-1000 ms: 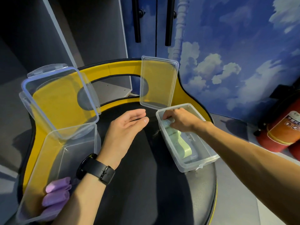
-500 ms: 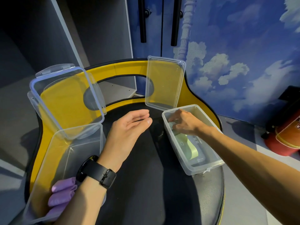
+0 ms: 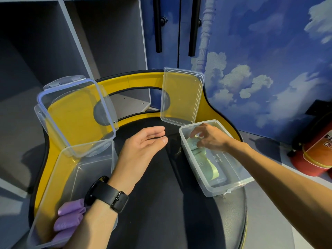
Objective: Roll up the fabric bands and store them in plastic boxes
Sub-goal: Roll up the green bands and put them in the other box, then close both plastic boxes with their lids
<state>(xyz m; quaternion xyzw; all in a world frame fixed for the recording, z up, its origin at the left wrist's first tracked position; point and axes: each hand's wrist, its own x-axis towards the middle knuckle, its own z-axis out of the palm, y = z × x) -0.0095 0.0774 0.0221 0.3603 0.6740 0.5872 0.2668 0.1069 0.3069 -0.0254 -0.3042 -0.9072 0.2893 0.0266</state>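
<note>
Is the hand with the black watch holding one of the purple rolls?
No, the left hand hovers open and empty over the black seat, while the purple rolls lie in the left box.

The left hand (image 3: 142, 151) floats flat and loose, fingers straight, holding nothing. The right hand (image 3: 211, 138) reaches forward on a long straight arm, its fingers bent down and pinching.

**A decorated indoor room, likely a play or lounge space**

The far and right wall (image 3: 260, 69) carries a painted mural of blue sky and white clouds. On the far left stands open grey shelving (image 3: 75, 42), and beside it blue cupboard doors with long black handles (image 3: 158, 24). A black-and-yellow chair (image 3: 143, 81) fills the near middle. A red fire extinguisher (image 3: 316, 155) lies on the floor at right.
</note>
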